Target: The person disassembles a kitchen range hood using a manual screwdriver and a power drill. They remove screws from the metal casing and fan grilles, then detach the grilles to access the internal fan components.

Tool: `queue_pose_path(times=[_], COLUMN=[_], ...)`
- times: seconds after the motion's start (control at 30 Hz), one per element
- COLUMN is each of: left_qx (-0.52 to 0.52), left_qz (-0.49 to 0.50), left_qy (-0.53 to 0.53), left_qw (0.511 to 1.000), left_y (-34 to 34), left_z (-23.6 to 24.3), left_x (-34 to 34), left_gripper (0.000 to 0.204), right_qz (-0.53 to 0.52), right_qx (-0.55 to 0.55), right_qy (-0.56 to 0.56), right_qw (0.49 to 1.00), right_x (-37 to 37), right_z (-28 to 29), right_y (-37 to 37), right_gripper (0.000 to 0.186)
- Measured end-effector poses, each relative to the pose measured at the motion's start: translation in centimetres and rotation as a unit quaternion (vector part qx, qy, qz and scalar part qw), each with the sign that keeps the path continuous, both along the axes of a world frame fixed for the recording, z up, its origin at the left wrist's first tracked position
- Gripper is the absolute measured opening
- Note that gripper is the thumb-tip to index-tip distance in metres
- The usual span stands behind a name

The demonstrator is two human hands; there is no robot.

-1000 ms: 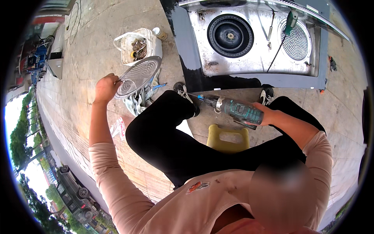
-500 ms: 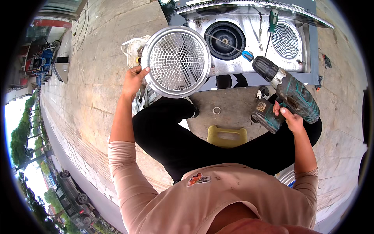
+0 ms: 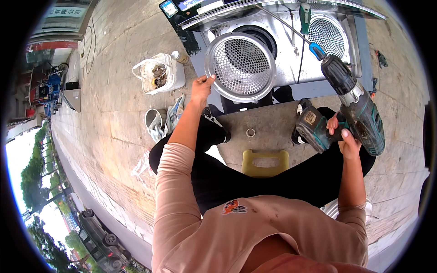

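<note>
My left hand (image 3: 201, 88) pinches the left rim of a round perforated metal fan cover (image 3: 263, 93). The cover is tilted over the left side of what looks like a range hood (image 3: 286, 75), partly hiding the dark round fan opening (image 3: 261, 37). In my right hand (image 3: 344, 138) is a teal and black cordless drill (image 3: 364, 116), gripped by its handle. A long bit with a blue collar (image 3: 317, 51) points up and left from its chuck. A second perforated cover (image 3: 325, 38) sits over the right opening. Beside it lies a green-handled screwdriver (image 3: 305, 18).
A white bucket (image 3: 175, 82) with debris stands left of the hood, with a small bottle (image 3: 180, 57) behind it. Nearer are a second container (image 3: 154, 120) and a rag (image 3: 175, 111). A ring (image 3: 250, 133) lies on the ground before a yellow stool (image 3: 265, 170) between my legs.
My left hand has carried the fan cover rightward over the left opening, bringing the white bucket into fuller view. The drill has shifted a little right, its bit pointing more upward.
</note>
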State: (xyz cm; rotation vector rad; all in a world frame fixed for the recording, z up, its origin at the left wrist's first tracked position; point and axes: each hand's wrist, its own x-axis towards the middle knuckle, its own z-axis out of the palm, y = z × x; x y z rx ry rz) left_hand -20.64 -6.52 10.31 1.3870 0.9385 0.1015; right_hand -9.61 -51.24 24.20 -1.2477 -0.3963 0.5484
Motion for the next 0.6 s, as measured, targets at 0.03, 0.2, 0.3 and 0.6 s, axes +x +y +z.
queue_pose_path(times=[0.03,0.2,0.3,0.6], left_qx=[-0.020,-0.047,-0.040,0.081], left_qz=[0.027,0.103,0.097,0.113], left_qy=[-0.012,-0.026,-0.029,0.152], left_qw=[0.999,0.993,0.994,0.979], left_y=[-1.2,-3.9,-2.5,0.4], left_z=[-1.6,-7.3,-10.2,-16.5], left_x=[1.6,8.0,9.6,12.1], left_gripper=[0.020,0.022,0.023,0.032], right_qz=[-0.006,-0.013,-0.012,-0.018], right_qx=[-0.003,-0.013,-0.023,-0.049], right_qy=[0.005,0.025,0.033,0.047], right_qw=[1.000,1.000,0.999,0.998], right_x=[0.0,0.4,0.7,0.6], right_z=[-0.2,-0.9,-1.1,-1.0], right_y=[0.0,0.1,0.6,0.9], right_gripper=[0.051,0.047,0.049,0.050])
